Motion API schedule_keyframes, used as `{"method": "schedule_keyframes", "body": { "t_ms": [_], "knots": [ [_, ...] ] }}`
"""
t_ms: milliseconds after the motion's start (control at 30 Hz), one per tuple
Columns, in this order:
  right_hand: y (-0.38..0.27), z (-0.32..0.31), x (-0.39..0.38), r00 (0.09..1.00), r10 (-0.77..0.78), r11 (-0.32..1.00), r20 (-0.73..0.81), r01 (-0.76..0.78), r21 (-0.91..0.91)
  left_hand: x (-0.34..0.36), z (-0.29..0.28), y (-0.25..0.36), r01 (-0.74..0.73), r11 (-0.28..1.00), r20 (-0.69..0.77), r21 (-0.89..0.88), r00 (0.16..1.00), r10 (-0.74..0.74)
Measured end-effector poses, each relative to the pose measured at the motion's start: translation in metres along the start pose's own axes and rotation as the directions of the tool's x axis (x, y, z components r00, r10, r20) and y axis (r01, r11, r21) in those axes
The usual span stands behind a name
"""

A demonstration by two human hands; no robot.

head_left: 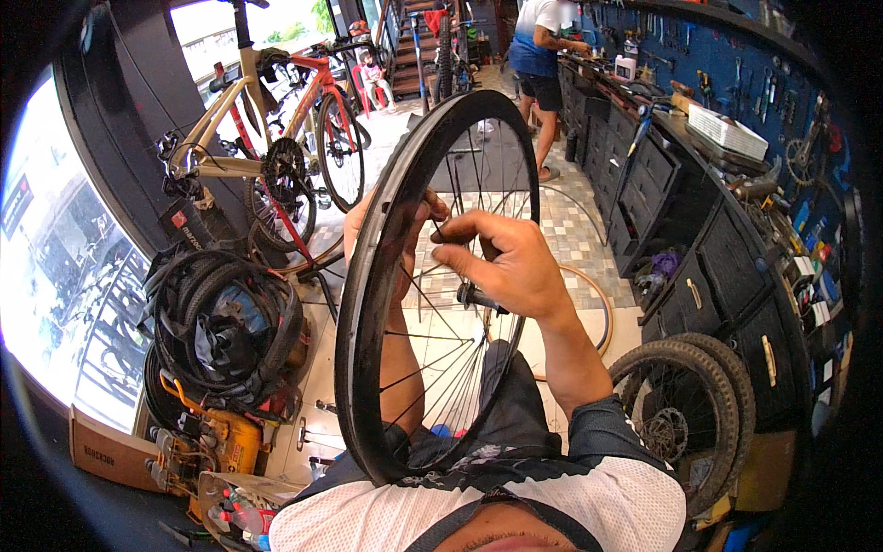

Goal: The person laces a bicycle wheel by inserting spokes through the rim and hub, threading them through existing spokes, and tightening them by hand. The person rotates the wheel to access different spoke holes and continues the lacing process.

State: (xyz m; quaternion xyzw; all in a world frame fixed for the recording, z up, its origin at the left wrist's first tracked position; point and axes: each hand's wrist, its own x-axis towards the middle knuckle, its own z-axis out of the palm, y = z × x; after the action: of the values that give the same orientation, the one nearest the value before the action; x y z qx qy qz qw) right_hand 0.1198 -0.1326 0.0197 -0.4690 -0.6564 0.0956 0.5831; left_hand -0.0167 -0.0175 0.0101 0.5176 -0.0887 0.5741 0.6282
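A bicycle wheel (pixel 368 276) with a deep black rim and no tire stands upright before me, its lower edge against my lap. Thin black spokes (pixel 432 339) run from the rim to the hub (pixel 478 299). My left hand (pixel 397 225) reaches behind the rim, partly hidden by it, with its curled fingers closed on a spoke inside the wheel. From the right, my right hand (pixel 511 262) brings thumb and forefinger close together at the same place, pinching at a spoke. Any small part between the fingertips is too small to tell.
Bicycles (pixel 285 138) stand at the far left, above a heap of black tires (pixel 225 313) and a yellow machine (pixel 225 442). Two tired wheels (pixel 681 405) lean at right against black drawers (pixel 713 267). Another person (pixel 536 60) stands at the workbench; a seated person (pixel 372 78) is farther back.
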Motion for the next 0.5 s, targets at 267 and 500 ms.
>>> {"method": "schedule_keyframes", "body": {
  "t_ms": [267,500],
  "knots": [
    [0.01,0.006,0.004,0.993,-0.12,0.993,-0.009,0.12,0.017,0.002,-0.004,-0.002,-0.043,0.999,0.09,-0.025,0.995,0.045],
    [0.0,-0.002,0.004,0.998,0.033,0.976,0.051,-0.043,0.212,0.002,-0.004,0.003,-0.07,0.997,0.061,0.038,0.996,0.068]
  ]
}}
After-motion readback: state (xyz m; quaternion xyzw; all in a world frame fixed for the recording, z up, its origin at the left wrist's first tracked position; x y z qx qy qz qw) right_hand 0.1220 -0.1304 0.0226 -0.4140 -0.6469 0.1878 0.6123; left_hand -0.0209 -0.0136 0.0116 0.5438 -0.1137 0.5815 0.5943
